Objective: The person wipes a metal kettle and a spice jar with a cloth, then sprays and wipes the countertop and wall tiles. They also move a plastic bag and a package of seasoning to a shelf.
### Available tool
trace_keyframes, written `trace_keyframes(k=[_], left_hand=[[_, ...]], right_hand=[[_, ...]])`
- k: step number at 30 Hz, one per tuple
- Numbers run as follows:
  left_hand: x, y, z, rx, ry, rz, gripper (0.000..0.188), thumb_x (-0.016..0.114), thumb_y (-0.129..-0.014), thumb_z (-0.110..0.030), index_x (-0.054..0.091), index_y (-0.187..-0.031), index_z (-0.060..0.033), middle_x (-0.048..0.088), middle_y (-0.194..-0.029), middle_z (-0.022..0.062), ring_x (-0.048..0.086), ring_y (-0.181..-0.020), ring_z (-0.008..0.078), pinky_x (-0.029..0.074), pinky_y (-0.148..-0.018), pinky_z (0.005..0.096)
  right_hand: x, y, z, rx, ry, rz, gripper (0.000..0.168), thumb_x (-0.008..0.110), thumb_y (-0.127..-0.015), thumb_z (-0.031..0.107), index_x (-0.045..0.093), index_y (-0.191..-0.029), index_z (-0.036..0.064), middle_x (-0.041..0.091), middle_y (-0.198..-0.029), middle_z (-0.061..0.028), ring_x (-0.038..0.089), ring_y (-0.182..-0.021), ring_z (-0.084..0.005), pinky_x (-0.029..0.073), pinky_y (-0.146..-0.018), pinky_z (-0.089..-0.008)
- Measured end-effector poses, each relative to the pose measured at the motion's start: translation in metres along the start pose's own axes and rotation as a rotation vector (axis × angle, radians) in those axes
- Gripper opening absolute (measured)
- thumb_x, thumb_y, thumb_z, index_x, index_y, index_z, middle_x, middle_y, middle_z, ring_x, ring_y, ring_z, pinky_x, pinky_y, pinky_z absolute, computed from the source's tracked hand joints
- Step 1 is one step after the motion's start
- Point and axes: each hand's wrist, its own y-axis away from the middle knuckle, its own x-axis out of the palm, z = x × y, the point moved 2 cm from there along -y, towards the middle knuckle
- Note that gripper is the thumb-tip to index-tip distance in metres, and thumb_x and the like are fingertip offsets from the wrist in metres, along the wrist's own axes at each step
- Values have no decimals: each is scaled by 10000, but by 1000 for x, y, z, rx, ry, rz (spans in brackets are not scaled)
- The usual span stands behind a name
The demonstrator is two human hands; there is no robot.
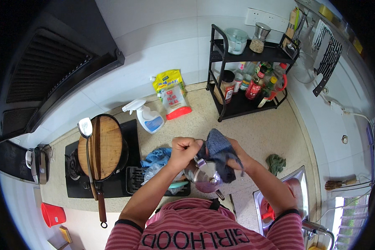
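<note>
A shiny stainless-steel kettle point(197, 178) hangs in front of my chest, above the counter's front edge. Its short spout points down toward my body. My left hand point(184, 150) is closed around the kettle's handle at the top. A dark blue-grey cloth point(219, 147) is bunched in my right hand point(237, 153), and its folds lie against the kettle's right side. The cloth hides most of my right fingers. Below my left forearm, a blue cloth point(156, 156) and a clear plastic bag point(153, 172) rest at a black drying rack point(134, 179).
Left stands a wok with a wooden lid point(107, 147) and a spatula point(88, 150) on the stove. Behind are a spray bottle point(148, 117), two pouches point(175, 101) and a black condiment rack point(220, 118). A green rag point(275, 164) lies near the sink point(303, 181).
</note>
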Motion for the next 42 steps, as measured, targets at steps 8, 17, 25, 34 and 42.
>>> trace_keyframes(k=[8, 17, 25, 34, 42], left_hand=[[-33, -16, -29, 50, 90, -61, 355, 521, -795, -54, 403, -460, -35, 402, -460, -24, 313, -422, 31, 269, -378, 217], [-25, -19, -33, -1, 102, -384, 368, 518, -795, -69, 390, -450, -80, 371, -483, -52, 303, -436, 33, 242, -400, 229], [-15, -29, -30, -418, 556, -584, 232, 580, -740, -310, 501, -767, -94, 537, -638, 63, 530, -573, 177, 450, -548, 288], [-14, -58, -30, -80, 640, -700, 203, 526, -795, -218, 477, -689, -51, 521, -673, 43, 502, -563, 135, 434, -517, 262], [-23, -58, -22, 345, 139, -781, 306, 534, -817, -195, 464, -560, -42, 460, -582, 3, 399, -534, 59, 332, -469, 217]], right_hand=[[-13, 17, -51, 200, -622, -441, 368, 554, -809, 154, 454, -1140, 28, 536, -1043, -63, 510, -927, -151, 409, -826, -277], [21, -30, 46, 93, -47, -40, 372, 424, -873, 296, 524, -999, -39, 559, -755, -102, 509, -730, -152, 416, -690, -278], [36, -37, -24, -311, -140, -519, 381, 344, -902, 292, 452, -1141, 16, 530, -1074, -75, 486, -999, -157, 356, -887, -276], [61, -38, 1, -63, -1568, -508, 364, 390, -860, 312, 479, -1146, 104, 498, -1164, -65, 492, -1037, -211, 377, -905, -350], [94, -27, -38, 272, -1654, -511, 356, 459, -839, 333, 511, -1074, 71, 570, -1025, -90, 556, -909, -230, 448, -817, -353]])
